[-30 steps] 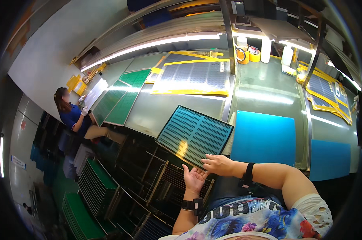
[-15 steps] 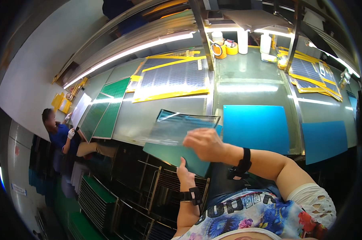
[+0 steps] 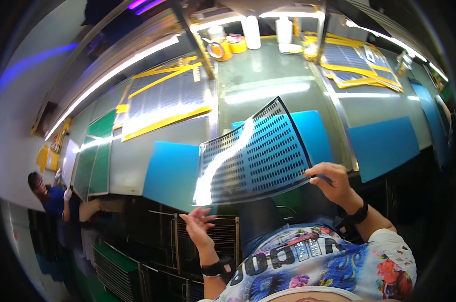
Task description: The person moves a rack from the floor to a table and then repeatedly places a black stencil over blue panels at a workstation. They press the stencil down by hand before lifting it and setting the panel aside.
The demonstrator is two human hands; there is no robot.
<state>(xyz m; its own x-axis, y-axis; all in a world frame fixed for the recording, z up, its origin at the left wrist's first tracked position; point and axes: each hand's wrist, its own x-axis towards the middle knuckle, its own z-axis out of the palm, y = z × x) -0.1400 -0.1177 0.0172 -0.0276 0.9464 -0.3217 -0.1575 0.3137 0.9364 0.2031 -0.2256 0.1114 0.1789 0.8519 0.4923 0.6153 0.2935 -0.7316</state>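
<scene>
A clear film (image 3: 253, 151) with rows of small black rectangles and a dark border hangs bowed in front of me. My right hand (image 3: 333, 183) pinches its lower right corner. Near its lower left corner, my left hand (image 3: 200, 226) has its fingers spread; whether a fingertip touches the film is unclear. To the left, a blue panel (image 3: 170, 168) lies at the bench's front edge. Another blue panel (image 3: 316, 136) shows behind the film, partly hidden by it.
More blue panels (image 3: 384, 146) lie at the right. Yellow-taped patterned sheets (image 3: 167, 100) rest on the bench at the back left, others at the back right. Tape rolls (image 3: 219, 50) and white bottles stand at the back. Racks (image 3: 207, 241) stand below; a co-worker (image 3: 54, 194) is at far left.
The film has swung up and right, spread before me, with my right hand at its corner. My left hand has come off the left panel, which now lies at the bench edge. My view has shifted.
</scene>
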